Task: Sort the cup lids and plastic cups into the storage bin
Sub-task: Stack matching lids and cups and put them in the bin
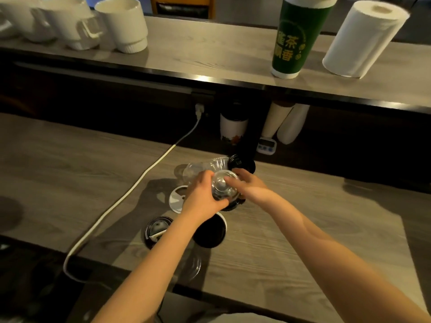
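My left hand (202,194) grips a clear domed plastic lid (224,186) above the wooden counter, and my right hand (250,185) holds the same lid from the right side. Behind them a clear plastic cup (205,167) lies on its side. A black lid (241,162) sits behind my right hand, and another dark lid shows beneath the clear one. A white lid (176,198) lies left of my left hand. Nearer to me are a black lid (156,230) with a label, a black cup or lid with a white rim (213,231), and a clear lid (192,264). No storage bin is in view.
A white power cord (130,192) runs across the counter (58,173) to a socket. On the raised shelf stand white mugs (121,24), a tall green cup (297,38) and a paper towel roll (363,38). Under the shelf are a tumbler (233,129), paper cup stacks and a timer (266,145).
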A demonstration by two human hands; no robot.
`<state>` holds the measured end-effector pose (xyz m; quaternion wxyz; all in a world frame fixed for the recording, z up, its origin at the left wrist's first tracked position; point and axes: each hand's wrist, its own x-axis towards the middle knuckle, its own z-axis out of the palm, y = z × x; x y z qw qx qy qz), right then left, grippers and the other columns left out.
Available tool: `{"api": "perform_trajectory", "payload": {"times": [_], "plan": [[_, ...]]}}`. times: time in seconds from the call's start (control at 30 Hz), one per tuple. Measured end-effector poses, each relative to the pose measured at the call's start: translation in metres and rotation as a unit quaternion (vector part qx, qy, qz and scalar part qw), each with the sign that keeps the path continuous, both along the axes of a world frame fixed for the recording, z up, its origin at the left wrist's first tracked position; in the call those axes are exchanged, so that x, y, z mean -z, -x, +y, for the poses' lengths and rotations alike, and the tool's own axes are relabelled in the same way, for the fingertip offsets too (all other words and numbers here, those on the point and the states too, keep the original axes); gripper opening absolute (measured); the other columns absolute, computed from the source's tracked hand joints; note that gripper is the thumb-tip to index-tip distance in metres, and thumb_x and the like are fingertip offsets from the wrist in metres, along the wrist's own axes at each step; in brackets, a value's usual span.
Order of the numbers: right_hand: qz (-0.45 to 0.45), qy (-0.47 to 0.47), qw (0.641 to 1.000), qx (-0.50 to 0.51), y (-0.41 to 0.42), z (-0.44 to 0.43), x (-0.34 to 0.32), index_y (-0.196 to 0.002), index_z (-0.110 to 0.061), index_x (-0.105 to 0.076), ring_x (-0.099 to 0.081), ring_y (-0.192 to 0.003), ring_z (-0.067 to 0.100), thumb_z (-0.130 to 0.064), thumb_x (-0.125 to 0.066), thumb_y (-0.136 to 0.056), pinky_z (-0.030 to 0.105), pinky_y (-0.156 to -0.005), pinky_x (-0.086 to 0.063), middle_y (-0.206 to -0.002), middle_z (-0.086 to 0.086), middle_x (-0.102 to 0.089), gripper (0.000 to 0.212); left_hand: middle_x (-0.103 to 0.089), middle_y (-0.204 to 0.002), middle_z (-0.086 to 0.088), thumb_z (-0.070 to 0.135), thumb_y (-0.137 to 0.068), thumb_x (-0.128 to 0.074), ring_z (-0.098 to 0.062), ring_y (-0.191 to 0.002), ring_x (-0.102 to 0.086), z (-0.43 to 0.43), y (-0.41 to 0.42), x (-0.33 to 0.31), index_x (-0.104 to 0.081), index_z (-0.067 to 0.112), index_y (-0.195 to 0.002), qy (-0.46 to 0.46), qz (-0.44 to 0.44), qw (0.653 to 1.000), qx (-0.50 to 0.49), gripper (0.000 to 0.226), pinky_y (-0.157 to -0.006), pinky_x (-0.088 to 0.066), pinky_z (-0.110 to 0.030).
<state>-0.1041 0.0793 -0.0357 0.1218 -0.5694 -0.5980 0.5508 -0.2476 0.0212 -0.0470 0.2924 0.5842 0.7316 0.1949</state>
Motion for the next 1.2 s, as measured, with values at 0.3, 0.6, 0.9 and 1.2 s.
{"api": "perform_trajectory", "payload": {"times": [0.3, 0.6, 0.9, 1.2], "plan": [[0.103, 0.002, 0.986, 0.127, -0.031, 0.013, -0.004, -0.119, -0.013, -0.050, -0.060, -0.073, 0.014, -0.018, -0.071, -0.081, 0.024, -0.060, -0.049, -0.110, 0.008, -0.062, 0.043, -0.021, -0.151, -0.002, 0.029, -0.081, -0.070, -0.022, -0.139, -0.021, 0.034, -0.004, 0.006, -0.020, 0.019, -0.146, -0.017, 0.072, 0.994, 0.084, 0.082, -0.112, -0.026, -0.034], [0.125, -0.033, 0.970, 0.208, -0.069, 0.018, -0.010, -0.117, -0.016, -0.048, -0.059, -0.074, 0.014, -0.017, -0.072, -0.080, 0.021, -0.060, -0.046, -0.099, 0.000, -0.059, 0.044, -0.047, -0.136, -0.006, 0.022, -0.082, -0.066, -0.027, -0.128, -0.040, 0.100, 0.001, 0.030, -0.040, 0.019, -0.134, 0.034, 0.226, 0.969, 0.098, 0.058, -0.103, -0.034, -0.040], [0.146, -0.075, 0.960, 0.228, -0.077, 0.011, -0.012, -0.116, -0.018, -0.049, -0.055, -0.086, 0.010, -0.014, -0.072, -0.080, 0.019, -0.067, -0.043, -0.092, -0.006, -0.055, 0.042, -0.059, -0.102, -0.003, 0.015, -0.083, -0.064, -0.023, -0.098, -0.056, 0.077, -0.011, 0.003, -0.051, 0.017, -0.119, -0.070, 0.070, 0.994, 0.054, 0.039, -0.071, -0.038, -0.025], [0.236, -0.157, 0.927, 0.246, -0.078, -0.004, -0.031, -0.120, -0.018, -0.050, -0.059, -0.085, 0.002, -0.013, -0.072, -0.081, 0.010, -0.065, -0.049, -0.095, -0.007, -0.059, 0.046, -0.058, -0.099, 0.005, 0.011, -0.081, -0.069, -0.008, -0.094, -0.057, 0.023, -0.032, -0.037, -0.052, 0.042, -0.111, -0.066, -0.266, 0.959, 0.070, 0.046, -0.085, -0.047, -0.022]]}}
